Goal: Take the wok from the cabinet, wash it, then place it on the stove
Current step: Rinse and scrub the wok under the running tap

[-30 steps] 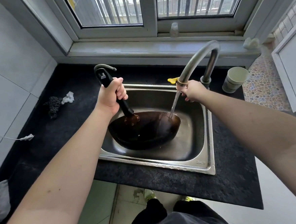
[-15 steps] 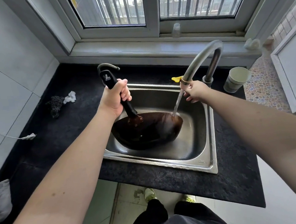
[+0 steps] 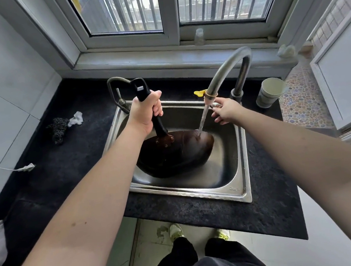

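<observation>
A dark wok (image 3: 178, 153) lies tilted in the steel sink (image 3: 242, 169), its outer side toward me. My left hand (image 3: 146, 112) grips its black handle (image 3: 159, 125), which points up and away. Water runs from the curved faucet (image 3: 226, 67) onto the wok's upper right edge. Just right of the nozzle, my right hand (image 3: 226, 110) has thumb and forefinger pinched on a small shiny metal piece that looks like the faucet lever (image 3: 216, 104).
The sink is set in a black counter (image 3: 69, 171) under a window. A dark scourer (image 3: 58, 128) and a white scrap lie at left, a pale cup (image 3: 270, 92) at right of the faucet. A thin second tap (image 3: 115, 89) stands at the sink's back left corner.
The wok handle stands a little steeper in my left hand. My right hand has stayed by the nozzle and the water keeps running onto the wok.
</observation>
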The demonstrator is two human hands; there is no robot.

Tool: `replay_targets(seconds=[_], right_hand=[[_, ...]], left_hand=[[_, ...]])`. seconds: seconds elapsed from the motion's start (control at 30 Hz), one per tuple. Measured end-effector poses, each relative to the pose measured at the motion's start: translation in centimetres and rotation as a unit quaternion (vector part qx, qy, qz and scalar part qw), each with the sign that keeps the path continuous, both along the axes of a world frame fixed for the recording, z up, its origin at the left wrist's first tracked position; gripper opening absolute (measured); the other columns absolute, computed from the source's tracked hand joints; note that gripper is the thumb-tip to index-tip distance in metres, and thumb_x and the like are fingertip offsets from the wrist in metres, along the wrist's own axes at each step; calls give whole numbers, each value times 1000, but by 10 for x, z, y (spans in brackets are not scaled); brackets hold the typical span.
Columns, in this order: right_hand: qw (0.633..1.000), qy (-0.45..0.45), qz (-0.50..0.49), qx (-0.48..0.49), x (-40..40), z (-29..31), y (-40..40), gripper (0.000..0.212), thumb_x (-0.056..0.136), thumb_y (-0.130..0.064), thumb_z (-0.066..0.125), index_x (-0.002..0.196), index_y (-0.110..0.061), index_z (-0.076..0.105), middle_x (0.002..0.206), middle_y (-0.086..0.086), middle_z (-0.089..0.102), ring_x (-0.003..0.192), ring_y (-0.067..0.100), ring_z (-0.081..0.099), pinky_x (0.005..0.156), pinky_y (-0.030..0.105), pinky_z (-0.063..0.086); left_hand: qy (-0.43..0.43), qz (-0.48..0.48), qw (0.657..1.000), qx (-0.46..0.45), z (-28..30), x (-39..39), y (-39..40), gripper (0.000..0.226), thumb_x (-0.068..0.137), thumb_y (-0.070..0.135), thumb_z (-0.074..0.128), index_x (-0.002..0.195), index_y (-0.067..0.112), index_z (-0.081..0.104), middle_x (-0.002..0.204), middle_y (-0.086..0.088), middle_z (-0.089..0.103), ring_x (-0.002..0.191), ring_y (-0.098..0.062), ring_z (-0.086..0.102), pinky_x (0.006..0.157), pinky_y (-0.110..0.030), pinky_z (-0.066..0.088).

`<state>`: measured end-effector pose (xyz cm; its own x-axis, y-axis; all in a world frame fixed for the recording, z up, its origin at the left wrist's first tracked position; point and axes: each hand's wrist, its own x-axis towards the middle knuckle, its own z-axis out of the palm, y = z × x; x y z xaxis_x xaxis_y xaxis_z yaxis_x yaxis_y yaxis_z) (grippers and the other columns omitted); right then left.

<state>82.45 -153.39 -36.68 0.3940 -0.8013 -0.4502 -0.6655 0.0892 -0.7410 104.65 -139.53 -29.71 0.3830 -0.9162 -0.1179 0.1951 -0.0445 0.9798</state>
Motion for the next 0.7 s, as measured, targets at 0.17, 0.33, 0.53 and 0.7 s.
replay_targets(seconds=[0.17, 0.33, 0.53, 0.7], right_hand=[[1000, 1, 2, -2, -3, 2, 0, 45, 103, -14, 41, 145, -28, 39, 98, 8, 64, 63, 12, 61, 52, 24, 49], [1000, -1, 6, -3, -1, 0, 0, 45, 102, -13, 41, 145, -27, 40, 95, 9, 63, 61, 13, 60, 52, 25, 49], [1000, -3, 11, -11, 2, 0, -2, 41, 102, -19, 44, 142, -27, 43, 90, 7, 63, 61, 13, 61, 52, 24, 50], [1000, 3, 10, -16, 5, 0, -3, 40, 101, -20, 45, 141, -25, 46, 93, 8, 63, 61, 13, 61, 53, 25, 51]], left_hand=[[6, 9, 1000, 3, 3, 4, 0, 39, 80, 19, 59, 48, 19, 37, 44, 1, 34, 45, -15, 31, 52, -28, 36], [29, 41, 999, -2, 4, 5, 4, 36, 82, 15, 58, 52, 19, 39, 45, 0, 33, 45, -15, 29, 51, -28, 35], [16, 51, 999, 2, 6, 10, 10, 38, 83, 14, 55, 51, 17, 35, 43, 1, 33, 45, -15, 30, 52, -28, 35], [-17, 13, 1000, 1, 5, 3, 10, 40, 82, 16, 58, 49, 18, 36, 44, -1, 33, 45, -18, 32, 54, -30, 39]])
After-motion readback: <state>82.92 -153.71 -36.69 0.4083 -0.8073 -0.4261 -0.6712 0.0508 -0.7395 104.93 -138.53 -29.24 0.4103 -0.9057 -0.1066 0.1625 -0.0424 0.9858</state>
